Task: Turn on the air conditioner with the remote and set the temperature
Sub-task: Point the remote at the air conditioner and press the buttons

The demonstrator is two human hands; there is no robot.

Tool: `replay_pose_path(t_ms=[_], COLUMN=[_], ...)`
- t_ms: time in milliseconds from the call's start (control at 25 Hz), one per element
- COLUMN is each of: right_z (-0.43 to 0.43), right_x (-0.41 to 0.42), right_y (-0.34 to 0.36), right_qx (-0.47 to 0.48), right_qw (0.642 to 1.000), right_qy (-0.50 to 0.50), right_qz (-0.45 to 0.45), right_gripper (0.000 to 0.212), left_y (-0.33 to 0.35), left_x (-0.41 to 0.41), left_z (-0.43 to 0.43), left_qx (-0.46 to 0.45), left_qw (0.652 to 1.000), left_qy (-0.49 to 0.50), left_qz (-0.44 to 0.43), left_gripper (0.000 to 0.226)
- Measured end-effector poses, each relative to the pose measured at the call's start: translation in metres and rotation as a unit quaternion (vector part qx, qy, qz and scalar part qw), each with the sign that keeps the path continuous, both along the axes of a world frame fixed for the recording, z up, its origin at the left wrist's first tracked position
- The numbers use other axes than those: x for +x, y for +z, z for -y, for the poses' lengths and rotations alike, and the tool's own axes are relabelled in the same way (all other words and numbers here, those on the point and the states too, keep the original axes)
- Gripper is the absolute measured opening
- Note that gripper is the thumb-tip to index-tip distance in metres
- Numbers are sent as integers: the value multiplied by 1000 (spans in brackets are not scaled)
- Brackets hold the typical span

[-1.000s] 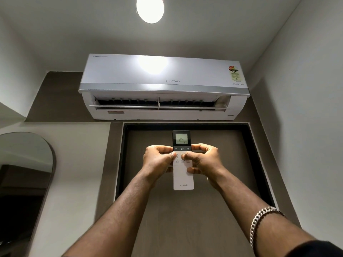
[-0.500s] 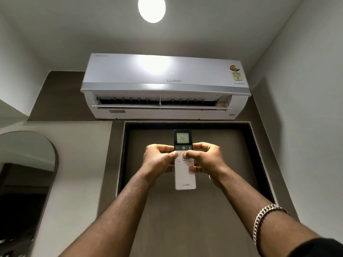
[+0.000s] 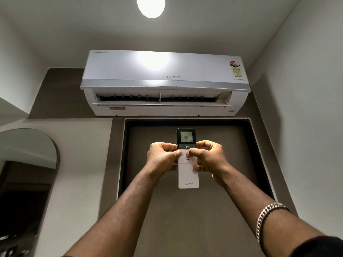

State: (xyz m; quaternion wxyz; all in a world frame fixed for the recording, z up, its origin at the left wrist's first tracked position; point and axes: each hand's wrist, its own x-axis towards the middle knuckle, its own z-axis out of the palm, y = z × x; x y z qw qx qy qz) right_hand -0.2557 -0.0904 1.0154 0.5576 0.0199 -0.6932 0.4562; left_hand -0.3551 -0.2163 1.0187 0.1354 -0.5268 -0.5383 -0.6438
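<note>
The remote (image 3: pixel 187 164) is held upright below the air conditioner (image 3: pixel 165 82), in front of a dark door (image 3: pixel 185 219). The left hand (image 3: pixel 161 158) and right hand (image 3: pixel 207 156) are both closed around its sides, thumbs resting on the white button area. Its screen reads 22. The air conditioner's flap stands open. A round ceiling light (image 3: pixel 150 6) glows above the unit; an arched mirror (image 3: pixel 27 173) hangs on the wall left of the door. A chain bracelet (image 3: pixel 267 216) circles the right wrist.

One head-worn wide-angle view, tilted upward: air conditioner (image 3: pixel 165 82) at 12 o'clock, ceiling light (image 3: pixel 150 5) above it, forearms entering from 6 o'clock.
</note>
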Motion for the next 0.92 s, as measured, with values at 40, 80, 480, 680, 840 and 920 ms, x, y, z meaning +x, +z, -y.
replay_pose_path(t_ms=[40,80,480,680,840,920], right_z=[1,2,4,5,5,5], right_x=[0,0,-3,-3,-1,-1], right_y=[0,0,-4,-3,-1,-1], right_qx=[2,3,-6,-23,-27,-26], right_qw=[1000,1000,1000,999,999,1000], right_qy=[-2,-3,11,24,17,14], right_qz=[-1,-1,-2,-12,-11,-7], right_gripper=[34,34,39,20,11,13], left_y=[0,-1,2,2,1,1], left_x=[0,0,-5,-8,-9,-9], left_z=[0,0,-2,-6,-7,-6], left_qx=[1,3,14,15,20,19], left_qw=[1000,1000,999,999,999,999], left_qy=[2,2,35,46,38,33], left_qz=[4,9,28,23,16,16], left_gripper=[33,32,25,26,21,21])
